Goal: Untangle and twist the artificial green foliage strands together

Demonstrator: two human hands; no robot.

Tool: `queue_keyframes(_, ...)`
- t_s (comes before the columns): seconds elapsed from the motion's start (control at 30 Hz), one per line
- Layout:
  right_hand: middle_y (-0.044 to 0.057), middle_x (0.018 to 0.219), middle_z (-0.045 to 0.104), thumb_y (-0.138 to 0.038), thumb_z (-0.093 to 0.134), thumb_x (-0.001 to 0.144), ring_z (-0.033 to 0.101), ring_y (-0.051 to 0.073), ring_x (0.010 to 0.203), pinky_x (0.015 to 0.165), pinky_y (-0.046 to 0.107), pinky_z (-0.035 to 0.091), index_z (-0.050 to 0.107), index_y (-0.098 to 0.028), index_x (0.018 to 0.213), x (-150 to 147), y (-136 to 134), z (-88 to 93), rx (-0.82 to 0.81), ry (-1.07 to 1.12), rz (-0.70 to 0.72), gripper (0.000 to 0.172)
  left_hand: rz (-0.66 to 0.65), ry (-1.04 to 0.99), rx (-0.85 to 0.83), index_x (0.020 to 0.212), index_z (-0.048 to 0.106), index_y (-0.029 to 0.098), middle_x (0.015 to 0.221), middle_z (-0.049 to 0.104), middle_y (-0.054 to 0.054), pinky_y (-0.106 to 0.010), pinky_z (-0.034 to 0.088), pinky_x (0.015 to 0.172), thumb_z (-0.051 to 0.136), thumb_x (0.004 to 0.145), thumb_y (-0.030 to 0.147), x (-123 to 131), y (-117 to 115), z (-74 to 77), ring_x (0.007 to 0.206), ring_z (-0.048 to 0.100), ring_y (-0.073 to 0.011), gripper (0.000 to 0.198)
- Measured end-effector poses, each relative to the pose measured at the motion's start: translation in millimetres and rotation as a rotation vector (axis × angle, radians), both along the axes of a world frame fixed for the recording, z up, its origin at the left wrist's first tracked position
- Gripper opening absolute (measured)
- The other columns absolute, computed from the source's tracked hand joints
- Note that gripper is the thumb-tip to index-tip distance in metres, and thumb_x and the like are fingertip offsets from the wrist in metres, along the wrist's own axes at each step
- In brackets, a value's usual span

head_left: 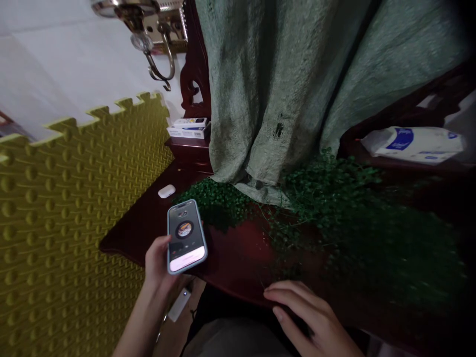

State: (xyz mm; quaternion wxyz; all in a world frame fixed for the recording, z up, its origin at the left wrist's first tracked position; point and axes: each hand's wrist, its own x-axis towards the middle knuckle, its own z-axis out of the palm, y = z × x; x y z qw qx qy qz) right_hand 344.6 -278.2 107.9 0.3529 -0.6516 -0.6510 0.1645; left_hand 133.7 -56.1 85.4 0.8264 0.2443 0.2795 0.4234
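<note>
My left hand [159, 263] holds a smartphone [186, 237] in a pale blue case, its lit screen facing up with a round picture in the middle. The phone is above the left part of a dark red table [238, 253]. My right hand [303, 312] is at the table's front edge, fingers somewhat bent and the thumb apart from them, with no object visible in it. Heaps of green leafy stems [334, 198] lie beyond it to the right, and a smaller green heap [219, 198] lies just behind the phone.
A white earbud case [166, 191] lies left of the phone. Small boxes [189, 130] rest on a ledge behind. Green-grey cloth [267, 99] hangs at the back. A tissue pack [420, 145] is at right, a yellow foam mat [74, 223] at left, a metal wall lamp [159, 44] above.
</note>
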Motion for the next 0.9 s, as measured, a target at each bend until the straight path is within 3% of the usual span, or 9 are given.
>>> queue_keyframes(0.17, -0.001, 0.101, 0.069, -0.013, 0.053, 0.089, 0.066, 0.013, 0.095, 0.083, 0.018, 0.054, 0.062, -0.028, 0.107, -3.7, 3.4, -5.5, -0.026, 0.000, 0.002, 0.025, -0.019, -0.249, -0.038, 0.142, 0.039, 0.009, 0.129, 0.060, -0.024, -0.044, 0.057, 0.083, 0.053, 0.074, 0.027, -1.1, 9.2, 2.0, 0.103, 0.068, -0.0317, 0.072)
queue_keyframes(0.37, -0.001, 0.101, 0.069, -0.013, 0.052, 0.090, 0.066, 0.014, 0.094, 0.083, 0.022, 0.055, 0.062, -0.028, 0.108, -6.7, 4.0, -14.1, -0.044, -0.005, 0.001, 0.026, -0.005, -0.168, -0.019, 0.140, 0.043, 0.010, 0.127, 0.062, -0.023, -0.049, 0.057, 0.082, 0.057, 0.077, 0.035, -17.7, 21.4, -5.9, 0.097, 0.069, -0.0315, 0.069)
queue_keyframes(0.5, 0.000, 0.102, 0.068, -0.013, 0.050, 0.091, 0.065, 0.014, 0.095, 0.083, 0.023, 0.055, 0.061, -0.028, 0.108, -8.0, 4.7, -19.3, -0.061, -0.002, 0.014, 0.026, 0.050, -0.129, 0.003, 0.132, 0.053, 0.012, 0.118, 0.067, -0.022, -0.049, 0.059, 0.078, 0.070, 0.068, 0.037, -26.2, 23.0, -6.8, 0.090, 0.070, -0.0309, 0.071)
queue_keyframes(0.77, 0.002, 0.106, 0.068, -0.014, 0.049, 0.092, 0.065, 0.016, 0.098, 0.084, 0.027, 0.056, 0.060, -0.027, 0.113, -9.7, 7.3, -20.9, -0.058, -0.062, 0.018, 0.027, 0.082, -0.120, 0.017, 0.128, 0.055, 0.009, 0.105, 0.068, -0.019, -0.047, 0.060, 0.073, 0.083, 0.054, 0.033, -35.6, 27.2, -3.3, 0.080, 0.068, -0.0264, 0.083)
queue_keyframes(0.9, 0.002, 0.105, 0.068, -0.012, 0.049, 0.090, 0.065, 0.016, 0.098, 0.084, 0.027, 0.056, 0.061, -0.025, 0.112, -9.9, 7.8, -21.4, -0.038, -0.094, 0.034, 0.028, 0.159, -0.051, 0.059, 0.127, 0.056, 0.009, 0.101, 0.071, -0.018, -0.048, 0.061, 0.069, 0.078, 0.062, 0.035, -43.7, 31.3, -2.9, 0.076, 0.070, -0.0275, 0.074)
